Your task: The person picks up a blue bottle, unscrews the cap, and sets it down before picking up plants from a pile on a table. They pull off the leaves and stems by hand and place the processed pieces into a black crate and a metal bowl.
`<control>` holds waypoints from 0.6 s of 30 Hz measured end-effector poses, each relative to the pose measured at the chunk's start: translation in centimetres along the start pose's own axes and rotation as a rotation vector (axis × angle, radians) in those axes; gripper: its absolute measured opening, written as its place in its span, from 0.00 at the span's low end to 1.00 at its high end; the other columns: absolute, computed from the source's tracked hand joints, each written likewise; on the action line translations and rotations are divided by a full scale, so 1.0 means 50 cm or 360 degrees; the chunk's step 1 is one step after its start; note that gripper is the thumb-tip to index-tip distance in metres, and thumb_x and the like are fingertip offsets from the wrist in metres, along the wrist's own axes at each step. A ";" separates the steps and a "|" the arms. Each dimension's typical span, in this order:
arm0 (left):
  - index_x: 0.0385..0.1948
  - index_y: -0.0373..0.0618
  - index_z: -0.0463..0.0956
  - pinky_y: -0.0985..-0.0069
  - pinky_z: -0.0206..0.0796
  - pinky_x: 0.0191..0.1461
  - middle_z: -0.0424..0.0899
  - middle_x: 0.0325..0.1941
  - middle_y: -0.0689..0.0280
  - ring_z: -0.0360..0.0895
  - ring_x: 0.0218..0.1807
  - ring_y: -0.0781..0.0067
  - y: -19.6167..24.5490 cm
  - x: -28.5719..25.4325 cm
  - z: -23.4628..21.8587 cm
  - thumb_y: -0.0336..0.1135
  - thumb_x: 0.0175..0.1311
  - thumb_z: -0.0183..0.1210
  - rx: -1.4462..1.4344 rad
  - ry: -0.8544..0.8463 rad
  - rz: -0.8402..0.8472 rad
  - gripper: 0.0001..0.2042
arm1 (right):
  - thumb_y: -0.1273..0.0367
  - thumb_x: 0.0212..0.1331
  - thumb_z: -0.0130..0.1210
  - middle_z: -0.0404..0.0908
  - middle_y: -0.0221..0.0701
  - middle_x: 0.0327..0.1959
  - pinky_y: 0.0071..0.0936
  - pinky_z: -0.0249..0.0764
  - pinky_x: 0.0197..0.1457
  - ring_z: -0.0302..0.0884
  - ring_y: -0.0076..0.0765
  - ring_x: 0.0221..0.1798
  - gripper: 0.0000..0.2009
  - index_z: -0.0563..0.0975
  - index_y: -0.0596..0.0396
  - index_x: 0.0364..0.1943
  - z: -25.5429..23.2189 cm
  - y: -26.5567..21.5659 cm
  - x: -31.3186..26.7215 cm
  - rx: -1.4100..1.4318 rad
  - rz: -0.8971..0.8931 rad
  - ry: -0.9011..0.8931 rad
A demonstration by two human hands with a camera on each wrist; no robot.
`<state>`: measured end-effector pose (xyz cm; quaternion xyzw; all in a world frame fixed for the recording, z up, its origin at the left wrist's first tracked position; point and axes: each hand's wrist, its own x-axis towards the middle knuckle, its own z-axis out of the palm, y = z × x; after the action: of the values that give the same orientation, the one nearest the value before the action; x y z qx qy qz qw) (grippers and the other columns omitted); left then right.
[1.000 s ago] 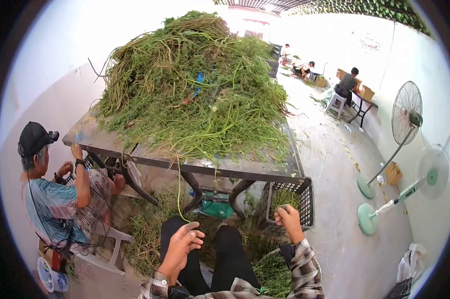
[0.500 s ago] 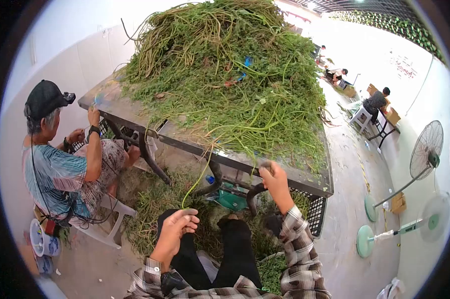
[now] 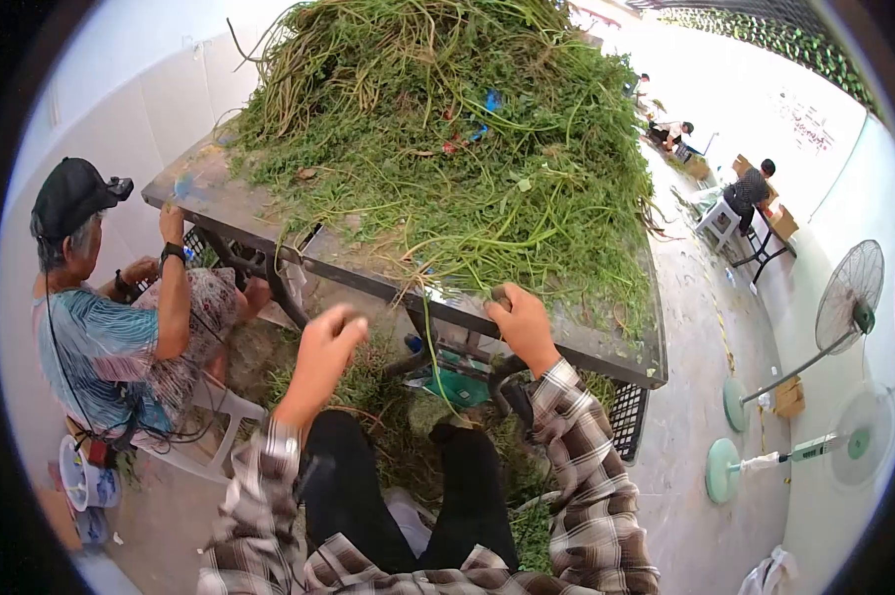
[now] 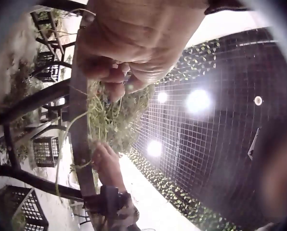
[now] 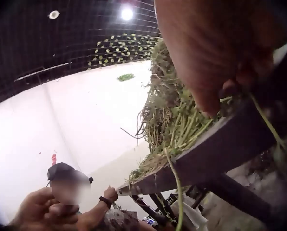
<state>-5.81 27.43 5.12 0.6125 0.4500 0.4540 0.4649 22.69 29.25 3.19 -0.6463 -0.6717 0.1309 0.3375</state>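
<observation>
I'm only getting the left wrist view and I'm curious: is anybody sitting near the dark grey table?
Observer: Yes, a person in a black cap and blue patterned top sits by the left end of the dark grey table.
Operator: Cool! What's behind that long green stalk hanging off the edge?
Observer: Behind the long green stalk, under the table, is something shiny and green, maybe plastic.
Operator: Any fans?
Observer: Two, standing on round pale green bases.
</observation>
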 end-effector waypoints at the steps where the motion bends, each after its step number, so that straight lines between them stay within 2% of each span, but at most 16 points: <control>1: 0.40 0.37 0.74 0.84 0.58 0.25 0.75 0.28 0.68 0.66 0.22 0.84 -0.006 0.037 0.006 0.36 0.60 0.51 0.0136 -0.0008 0.0172 0.12 | 0.63 0.51 0.55 0.73 0.38 0.24 0.38 0.66 0.32 0.71 0.43 0.28 0.13 0.74 0.57 0.35 0.002 0.002 -0.001 0.0027 -0.0001 0.0025; 3: 0.44 0.36 0.72 0.79 0.64 0.34 0.76 0.38 0.63 0.72 0.32 0.75 -0.020 0.111 0.033 0.35 0.60 0.50 0.0397 0.0092 0.0521 0.15 | 0.63 0.51 0.54 0.74 0.38 0.25 0.38 0.66 0.33 0.71 0.43 0.28 0.12 0.75 0.57 0.35 0.007 0.007 -0.003 0.0046 -0.0005 0.0051; 4: 0.44 0.36 0.72 0.79 0.64 0.34 0.76 0.38 0.63 0.72 0.32 0.75 -0.021 0.141 0.047 0.35 0.60 0.50 0.0388 0.0090 0.0527 0.15 | 0.63 0.51 0.54 0.74 0.38 0.26 0.38 0.67 0.33 0.72 0.44 0.29 0.12 0.75 0.57 0.35 0.013 0.012 -0.005 0.0020 -0.0057 0.0118; 6: 0.45 0.37 0.72 0.71 0.65 0.43 0.74 0.46 0.59 0.73 0.40 0.63 -0.013 0.192 0.078 0.33 0.58 0.50 0.0534 0.0057 0.0700 0.15 | 0.63 0.52 0.54 0.75 0.37 0.27 0.38 0.67 0.33 0.72 0.44 0.30 0.12 0.75 0.57 0.35 0.016 0.013 -0.005 -0.0025 -0.0111 0.0196; 7: 0.45 0.37 0.72 0.71 0.65 0.43 0.74 0.46 0.59 0.73 0.40 0.63 -0.026 0.218 0.092 0.33 0.58 0.50 0.0517 0.0053 0.0706 0.15 | 0.63 0.52 0.54 0.75 0.37 0.28 0.38 0.67 0.34 0.72 0.45 0.30 0.12 0.74 0.56 0.35 0.018 0.013 -0.006 -0.0024 -0.0120 0.0219; 9: 0.45 0.37 0.72 0.65 0.64 0.46 0.75 0.43 0.53 0.72 0.43 0.52 -0.039 0.255 0.114 0.32 0.57 0.49 0.0762 0.0104 0.0865 0.15 | 0.63 0.51 0.54 0.75 0.37 0.29 0.38 0.67 0.34 0.72 0.46 0.32 0.11 0.74 0.55 0.35 0.018 0.011 -0.008 -0.0056 -0.0124 0.0233; 10: 0.45 0.37 0.72 0.65 0.64 0.46 0.75 0.43 0.53 0.72 0.43 0.52 -0.047 0.267 0.120 0.32 0.57 0.49 0.0750 0.0109 0.0869 0.15 | 0.63 0.51 0.54 0.75 0.37 0.29 0.38 0.67 0.34 0.72 0.46 0.32 0.11 0.74 0.55 0.35 0.015 0.009 -0.009 -0.0069 -0.0129 0.0234; 12: 0.41 0.36 0.73 0.62 0.63 0.47 0.75 0.40 0.50 0.71 0.43 0.49 -0.033 0.270 0.127 0.32 0.56 0.49 0.1013 -0.0147 0.0520 0.13 | 0.63 0.51 0.54 0.75 0.38 0.30 0.38 0.67 0.35 0.72 0.46 0.32 0.11 0.74 0.55 0.35 0.012 0.003 -0.011 -0.0013 -0.0079 0.0184; 13: 0.41 0.36 0.73 0.62 0.63 0.47 0.75 0.40 0.50 0.71 0.43 0.49 -0.037 0.277 0.128 0.32 0.56 0.49 0.1005 -0.0135 0.0519 0.13 | 0.63 0.51 0.54 0.76 0.38 0.31 0.38 0.67 0.36 0.73 0.46 0.33 0.12 0.74 0.55 0.35 0.011 0.003 -0.011 -0.0008 -0.0045 0.0155; 14: 0.39 0.35 0.74 0.63 0.63 0.44 0.75 0.37 0.50 0.72 0.40 0.52 -0.039 0.284 0.128 0.32 0.56 0.50 0.0986 -0.0129 0.0589 0.13 | 0.63 0.51 0.54 0.76 0.38 0.31 0.38 0.67 0.36 0.73 0.46 0.33 0.12 0.74 0.55 0.35 0.014 0.007 -0.010 -0.0014 -0.0055 0.0150; 16: 0.37 0.34 0.74 0.64 0.64 0.42 0.75 0.34 0.50 0.73 0.37 0.54 -0.041 0.302 0.119 0.33 0.57 0.50 0.0969 -0.0119 0.0657 0.12 | 0.65 0.50 0.54 0.68 0.36 0.20 0.35 0.63 0.29 0.68 0.41 0.25 0.11 0.75 0.57 0.34 0.025 0.020 -0.008 0.0040 -0.0202 0.0322; 18: 0.32 0.33 0.74 0.69 0.63 0.37 0.75 0.30 0.56 0.71 0.29 0.63 -0.012 0.311 0.099 0.34 0.58 0.51 0.0745 -0.0050 0.0334 0.11 | 0.65 0.50 0.54 0.67 0.35 0.20 0.34 0.63 0.29 0.67 0.41 0.25 0.11 0.75 0.57 0.35 0.027 0.024 -0.006 0.0049 -0.0201 0.0316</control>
<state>1.79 41.86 5.90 0.7537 0.4695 0.3738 0.2678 22.77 29.47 1.36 -0.6073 -0.6722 0.0550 0.4198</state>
